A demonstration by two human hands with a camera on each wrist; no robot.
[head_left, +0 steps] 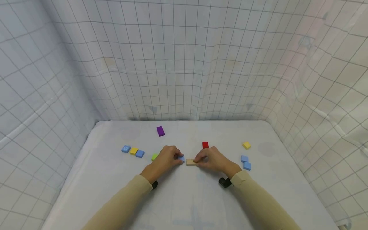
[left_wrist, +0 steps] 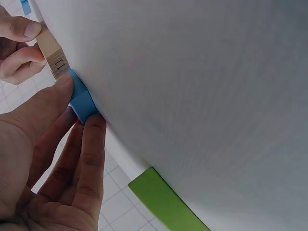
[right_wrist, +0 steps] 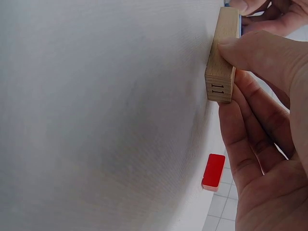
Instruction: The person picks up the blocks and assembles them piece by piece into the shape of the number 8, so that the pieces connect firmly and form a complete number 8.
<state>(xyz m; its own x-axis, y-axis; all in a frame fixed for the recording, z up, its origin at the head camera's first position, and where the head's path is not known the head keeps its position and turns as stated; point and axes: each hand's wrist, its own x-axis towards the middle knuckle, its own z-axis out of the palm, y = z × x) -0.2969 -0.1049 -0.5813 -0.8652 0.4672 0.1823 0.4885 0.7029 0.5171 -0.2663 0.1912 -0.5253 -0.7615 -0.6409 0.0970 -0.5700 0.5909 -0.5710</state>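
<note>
Near the middle of the table, my left hand pinches a small blue block between thumb and fingers. My right hand grips a bare wooden block with its thumb on one side and fingers on the other. The number 11 is marked on this block's end in the right wrist view. Only a small gap separates the two held blocks in the head view. A green block lies beside the left hand, which partly hides it. Just beyond the right hand is a red block.
On the white table, a purple block lies toward the back. At left, a yellow block sits between two blue ones. Another yellow block and two blue blocks lie at right. Gridded curtains surround the table.
</note>
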